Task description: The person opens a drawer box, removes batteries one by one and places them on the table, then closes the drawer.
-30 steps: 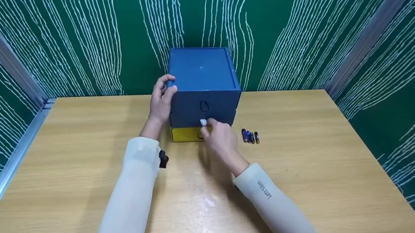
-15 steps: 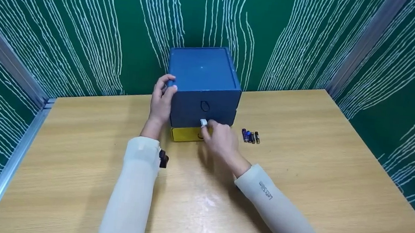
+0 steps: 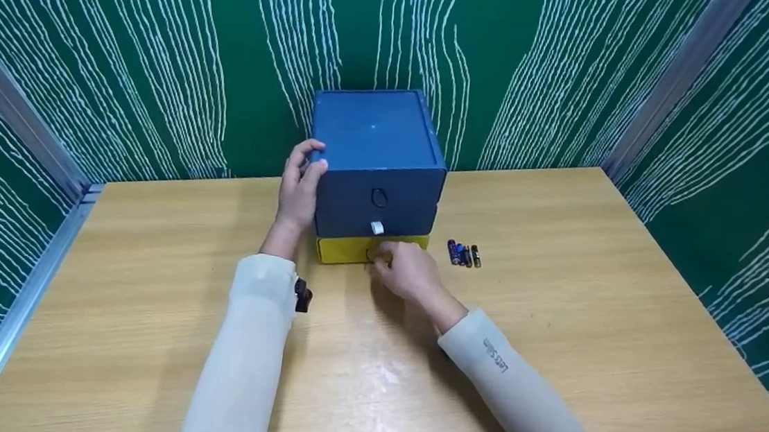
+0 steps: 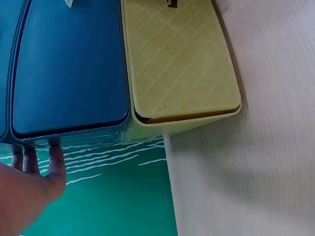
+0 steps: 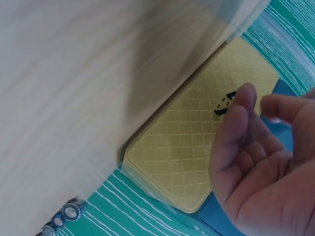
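I see dark loop (image 5: 220, 112) lengthwise on yellow drawer (image 5: 179, 152), just past nearer right hand (image 3: 409, 271), fingers loose, empty; left hand (image 3: 298, 194), unclenched, touches blue unit (image 3: 376, 132) above.

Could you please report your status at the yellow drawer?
Left hand touching blue unit. Right hand at pull of yellow drawer, no grip visible. Yellow drawer looks shut or nearly. Batteries to its right, likely not blocking.

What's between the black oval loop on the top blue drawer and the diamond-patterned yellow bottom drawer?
A small white tab on the front of the blue middle drawer, just above the yellow drawer. The head view shows it.
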`<state>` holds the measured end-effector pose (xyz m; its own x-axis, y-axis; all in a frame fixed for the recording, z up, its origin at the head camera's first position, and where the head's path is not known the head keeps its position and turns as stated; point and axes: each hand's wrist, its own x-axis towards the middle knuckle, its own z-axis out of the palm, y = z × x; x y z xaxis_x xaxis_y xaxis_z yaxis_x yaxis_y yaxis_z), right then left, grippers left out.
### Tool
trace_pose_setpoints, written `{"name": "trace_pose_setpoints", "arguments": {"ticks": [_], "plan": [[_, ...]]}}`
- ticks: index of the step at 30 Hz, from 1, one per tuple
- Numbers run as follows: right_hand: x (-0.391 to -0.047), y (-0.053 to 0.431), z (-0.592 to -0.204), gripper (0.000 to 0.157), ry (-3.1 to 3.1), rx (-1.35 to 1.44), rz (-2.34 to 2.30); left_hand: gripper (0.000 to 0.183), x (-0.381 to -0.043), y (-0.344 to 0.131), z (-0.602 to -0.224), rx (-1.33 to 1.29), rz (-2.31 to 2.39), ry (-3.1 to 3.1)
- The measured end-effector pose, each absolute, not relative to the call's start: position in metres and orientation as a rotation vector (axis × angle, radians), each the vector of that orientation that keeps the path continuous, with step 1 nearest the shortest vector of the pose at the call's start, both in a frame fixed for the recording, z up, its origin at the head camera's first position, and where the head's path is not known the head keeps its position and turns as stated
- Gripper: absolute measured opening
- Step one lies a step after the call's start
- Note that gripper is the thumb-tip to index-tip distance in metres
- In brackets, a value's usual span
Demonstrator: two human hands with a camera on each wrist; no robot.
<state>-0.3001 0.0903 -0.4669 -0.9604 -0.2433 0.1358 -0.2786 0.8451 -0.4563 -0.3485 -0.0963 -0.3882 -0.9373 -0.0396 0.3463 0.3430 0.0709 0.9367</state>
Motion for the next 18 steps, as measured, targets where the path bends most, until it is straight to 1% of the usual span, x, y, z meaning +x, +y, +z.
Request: {"name": "trace_pose_setpoints", "arguments": {"ticks": [7,18], "plan": [[-0.302,0.09,-0.4664,0.021,-2.95,0.424,0.717,0.029,-0.3473,-0.096,-0.3869,-0.318,-1.941,-2.061],[-0.3011,0.0902,-0.4678,0.02,-2.986,0.456,0.8,0.027,-0.3513,-0.0963,-0.3931,-0.332,-1.94,-2.042]]}}
